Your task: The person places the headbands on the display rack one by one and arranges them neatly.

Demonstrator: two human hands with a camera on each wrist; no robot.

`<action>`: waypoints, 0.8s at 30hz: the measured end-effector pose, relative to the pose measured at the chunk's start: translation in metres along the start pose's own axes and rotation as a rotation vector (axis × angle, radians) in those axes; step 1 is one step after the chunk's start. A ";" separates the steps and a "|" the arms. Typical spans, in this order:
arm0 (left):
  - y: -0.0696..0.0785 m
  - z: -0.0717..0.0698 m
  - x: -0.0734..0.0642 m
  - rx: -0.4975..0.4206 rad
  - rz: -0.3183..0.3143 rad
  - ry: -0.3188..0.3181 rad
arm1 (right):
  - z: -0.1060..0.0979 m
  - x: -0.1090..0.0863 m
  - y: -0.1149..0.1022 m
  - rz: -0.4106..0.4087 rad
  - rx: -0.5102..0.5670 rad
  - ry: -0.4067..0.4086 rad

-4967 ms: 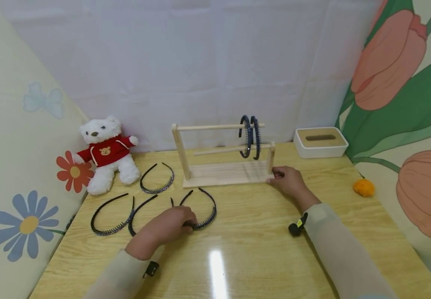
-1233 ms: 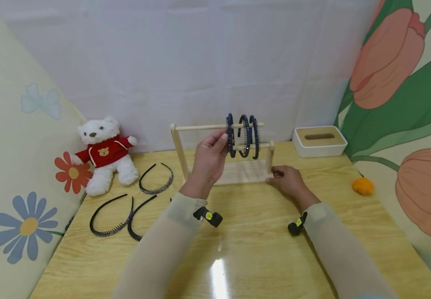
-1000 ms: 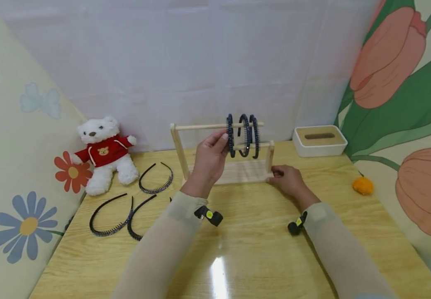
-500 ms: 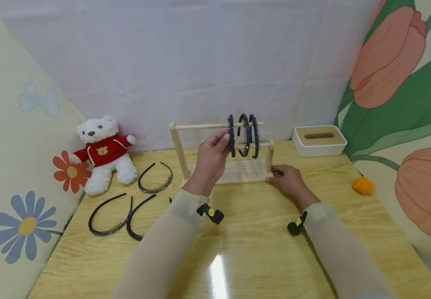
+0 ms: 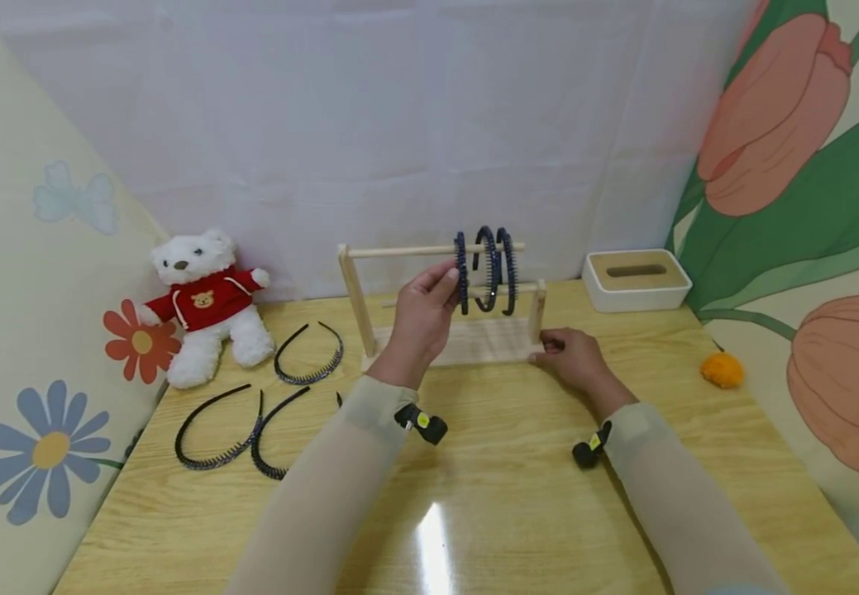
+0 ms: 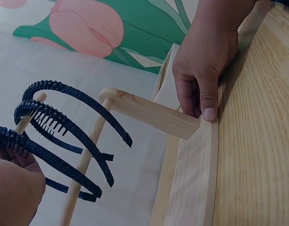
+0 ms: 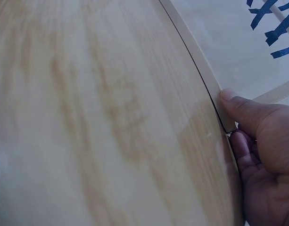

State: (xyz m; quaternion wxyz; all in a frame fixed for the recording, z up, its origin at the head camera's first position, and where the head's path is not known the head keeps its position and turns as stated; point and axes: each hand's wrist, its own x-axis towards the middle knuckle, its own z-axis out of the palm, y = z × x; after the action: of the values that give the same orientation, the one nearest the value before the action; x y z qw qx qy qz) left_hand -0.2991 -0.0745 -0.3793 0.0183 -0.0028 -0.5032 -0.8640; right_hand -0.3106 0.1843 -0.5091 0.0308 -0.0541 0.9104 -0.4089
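My left hand (image 5: 422,318) pinches a dark toothed headband (image 5: 462,289) between thumb and fingers. That headband hangs over the upper rod (image 5: 403,252) of a wooden rack (image 5: 358,297), its ends down by the lower rod (image 6: 73,195). To its right, two similar headbands (image 5: 487,285) hang on the same rod, spaced a little apart. At the rack's right end my right hand (image 5: 576,361) grips the corner of the base (image 6: 194,165), thumb on the upper face and fingers curled at the end. My left forearm hides part of the table and the headbands on it.
Several more headbands (image 5: 213,463) lie on the wooden table (image 5: 533,512) at the left. Behind them a white teddy bear (image 5: 209,293) in a red hoodie leans by the wall. A white tissue box (image 5: 639,296) and an orange fluffy ball (image 5: 722,370) are at the right.
Since five seconds ago my left hand has lifted a headband off the table and brought it onto the rack's rod. Lately it has slid slightly right. My right hand has stayed put.
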 end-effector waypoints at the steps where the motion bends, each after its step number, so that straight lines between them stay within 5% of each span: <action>1: 0.000 0.000 0.001 0.006 -0.001 0.000 | 0.000 0.000 0.000 -0.001 0.001 0.001; 24: -0.006 -0.002 0.006 0.015 -0.002 0.010 | 0.001 0.000 0.000 -0.012 0.017 0.007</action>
State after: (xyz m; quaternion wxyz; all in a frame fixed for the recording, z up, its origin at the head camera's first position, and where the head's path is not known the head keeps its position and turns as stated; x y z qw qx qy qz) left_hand -0.3052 -0.0734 -0.3850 0.0201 0.0021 -0.5094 -0.8603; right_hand -0.3105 0.1839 -0.5101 0.0255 -0.0578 0.9068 -0.4168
